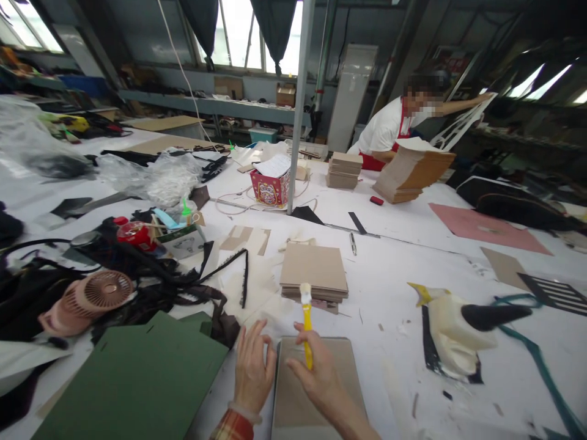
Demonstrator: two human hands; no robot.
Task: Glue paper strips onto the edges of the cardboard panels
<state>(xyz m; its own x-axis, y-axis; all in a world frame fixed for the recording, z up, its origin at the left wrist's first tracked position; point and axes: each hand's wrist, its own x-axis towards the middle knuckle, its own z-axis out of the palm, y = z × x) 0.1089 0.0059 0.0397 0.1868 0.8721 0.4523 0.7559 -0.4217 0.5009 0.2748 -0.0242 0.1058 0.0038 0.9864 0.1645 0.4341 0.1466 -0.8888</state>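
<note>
Board (296, 408), grey-brown: toward the near edge of our surface (383, 360). Brush (307, 321), yellow-handled: pinched in the grip of our right hand (317, 371); our left hand (253, 371), grip loosely spread, beside the board.

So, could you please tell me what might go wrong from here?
The yellow brush in the right grip points toward the board stack; if its bristles are wet, which I cannot tell, they might smear it or drip on the panel beneath. The left grip is close to the green sheet, so a sideways move could nudge it. Farther off, the tall brown stack looks tilted and might slide if bumped.
</note>
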